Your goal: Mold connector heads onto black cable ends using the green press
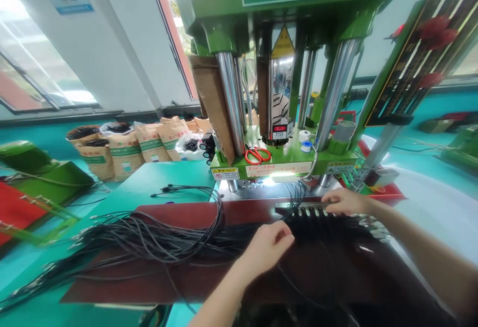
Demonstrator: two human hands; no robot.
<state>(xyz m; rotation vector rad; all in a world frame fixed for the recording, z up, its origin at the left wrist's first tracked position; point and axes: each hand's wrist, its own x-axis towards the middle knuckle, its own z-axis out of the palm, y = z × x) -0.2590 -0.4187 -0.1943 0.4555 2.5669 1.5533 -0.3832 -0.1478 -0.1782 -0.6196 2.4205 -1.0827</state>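
My left hand [266, 248] is above the cable pile with its thumb and fingertips pinched together; whatever it may hold is too small to make out. At the right, my right hand [345, 201] has bent, closed fingers touching the end of a metal mould strip [308, 209]. Its grip is hidden behind the fingers. Several black cables lie side by side across that strip, and a looped bundle rises behind it toward the press. A large pile of black cables [160, 242] spreads leftward over the brown mat [224, 272].
A green press [295, 155] stands behind the mat, with red-handled scissors [257, 155] and a blue-and-white spool [306, 146] on its ledge. Brown paper sacks [125, 153] line the wall. A green machine [48, 172] is at the left.
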